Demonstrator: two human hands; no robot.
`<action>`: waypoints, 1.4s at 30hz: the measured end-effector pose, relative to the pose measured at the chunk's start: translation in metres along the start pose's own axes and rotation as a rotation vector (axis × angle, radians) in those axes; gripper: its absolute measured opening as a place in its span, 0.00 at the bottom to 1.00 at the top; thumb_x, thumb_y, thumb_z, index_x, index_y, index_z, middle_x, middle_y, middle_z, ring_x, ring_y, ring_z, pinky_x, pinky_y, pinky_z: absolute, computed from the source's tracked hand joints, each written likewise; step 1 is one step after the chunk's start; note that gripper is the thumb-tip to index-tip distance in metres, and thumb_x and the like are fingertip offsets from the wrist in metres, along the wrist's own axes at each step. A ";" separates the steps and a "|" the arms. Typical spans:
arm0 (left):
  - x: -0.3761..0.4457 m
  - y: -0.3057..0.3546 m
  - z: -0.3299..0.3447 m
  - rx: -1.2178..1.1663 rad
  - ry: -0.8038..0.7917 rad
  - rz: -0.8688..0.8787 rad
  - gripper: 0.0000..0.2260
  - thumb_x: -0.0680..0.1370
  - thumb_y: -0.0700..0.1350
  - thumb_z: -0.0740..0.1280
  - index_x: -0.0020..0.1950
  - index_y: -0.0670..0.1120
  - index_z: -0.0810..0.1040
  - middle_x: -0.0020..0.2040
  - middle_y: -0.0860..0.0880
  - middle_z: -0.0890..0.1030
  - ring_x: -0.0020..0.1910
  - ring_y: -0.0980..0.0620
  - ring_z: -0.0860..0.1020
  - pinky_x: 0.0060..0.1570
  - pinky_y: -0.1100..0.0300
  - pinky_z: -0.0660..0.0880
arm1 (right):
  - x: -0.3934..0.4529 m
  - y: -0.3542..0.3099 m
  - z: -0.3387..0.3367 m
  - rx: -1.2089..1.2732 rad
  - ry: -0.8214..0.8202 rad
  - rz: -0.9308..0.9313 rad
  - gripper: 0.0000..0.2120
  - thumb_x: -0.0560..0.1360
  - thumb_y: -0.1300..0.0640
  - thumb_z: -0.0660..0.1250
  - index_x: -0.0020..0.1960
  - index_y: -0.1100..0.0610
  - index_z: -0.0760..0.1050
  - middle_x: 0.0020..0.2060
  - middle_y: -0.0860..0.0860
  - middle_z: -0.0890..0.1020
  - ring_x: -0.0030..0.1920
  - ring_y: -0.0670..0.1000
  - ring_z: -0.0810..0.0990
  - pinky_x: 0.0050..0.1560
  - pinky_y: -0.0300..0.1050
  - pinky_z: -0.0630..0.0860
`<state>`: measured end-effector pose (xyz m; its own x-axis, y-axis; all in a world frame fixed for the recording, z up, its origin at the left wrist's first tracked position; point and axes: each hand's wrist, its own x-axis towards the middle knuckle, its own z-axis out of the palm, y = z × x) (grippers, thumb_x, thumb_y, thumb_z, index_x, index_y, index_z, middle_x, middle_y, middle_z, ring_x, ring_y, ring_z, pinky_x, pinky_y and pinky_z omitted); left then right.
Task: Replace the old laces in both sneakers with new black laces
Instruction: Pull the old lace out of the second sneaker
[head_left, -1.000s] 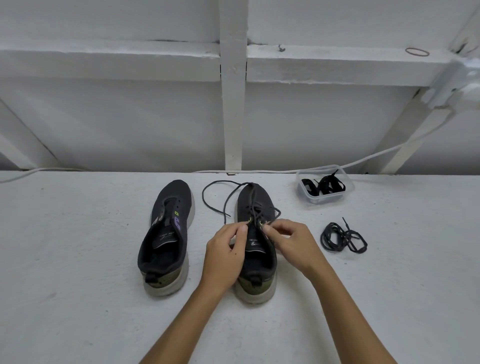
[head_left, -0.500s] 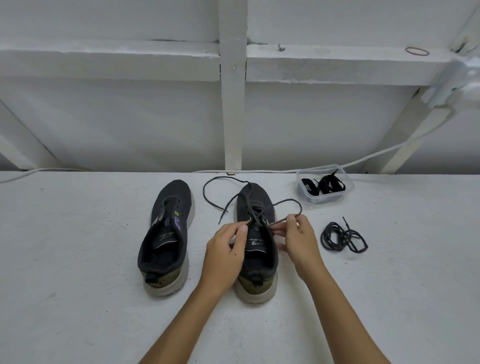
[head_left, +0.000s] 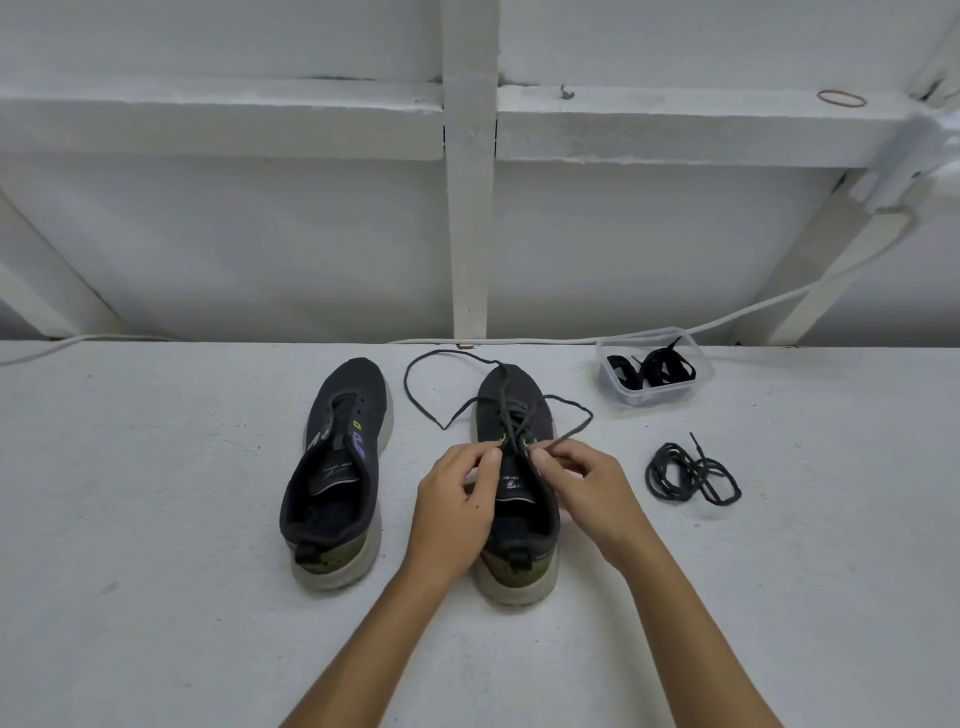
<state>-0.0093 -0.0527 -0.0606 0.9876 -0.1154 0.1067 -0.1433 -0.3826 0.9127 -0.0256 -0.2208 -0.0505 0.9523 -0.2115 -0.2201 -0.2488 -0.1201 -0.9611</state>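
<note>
My left hand (head_left: 457, 499) grips the tongue side of the right-hand sneaker (head_left: 517, 483), fingers curled at its upper eyelets, while my right hand (head_left: 587, 488) pinches the old dark lace (head_left: 566, 423) between thumb and fingertips just beside the same eyelets. The lace's loose ends loop over the white table (head_left: 156, 519) past the toe. The unlaced left-hand sneaker (head_left: 337, 467) stands beside it, a removed lace bundle (head_left: 691, 473) lies right, and new black laces (head_left: 652, 366) sit in a clear plastic tub (head_left: 613, 384).
</note>
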 end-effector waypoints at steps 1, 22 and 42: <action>0.000 0.000 0.000 -0.001 -0.003 0.000 0.10 0.83 0.48 0.62 0.59 0.52 0.82 0.54 0.60 0.81 0.56 0.64 0.77 0.52 0.70 0.74 | 0.001 -0.001 0.001 -0.015 0.033 -0.003 0.07 0.80 0.53 0.69 0.47 0.55 0.83 0.46 0.46 0.86 0.50 0.48 0.85 0.52 0.48 0.83; 0.000 -0.001 -0.001 0.008 -0.017 -0.003 0.11 0.83 0.49 0.61 0.60 0.52 0.81 0.54 0.61 0.80 0.57 0.63 0.76 0.54 0.66 0.76 | -0.001 -0.005 0.001 0.061 0.085 0.049 0.09 0.82 0.55 0.66 0.47 0.60 0.79 0.40 0.48 0.85 0.45 0.48 0.84 0.45 0.50 0.85; 0.017 0.007 -0.005 -0.144 -0.065 -0.228 0.10 0.81 0.53 0.63 0.55 0.55 0.83 0.54 0.58 0.82 0.54 0.67 0.77 0.58 0.66 0.72 | -0.015 -0.008 0.012 0.106 0.127 0.073 0.13 0.84 0.47 0.60 0.50 0.47 0.83 0.48 0.38 0.85 0.52 0.36 0.82 0.58 0.43 0.78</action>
<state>0.0069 -0.0525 -0.0507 0.9865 -0.1011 -0.1290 0.0973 -0.2721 0.9573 -0.0359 -0.2051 -0.0413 0.9007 -0.3379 -0.2731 -0.2898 0.0012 -0.9571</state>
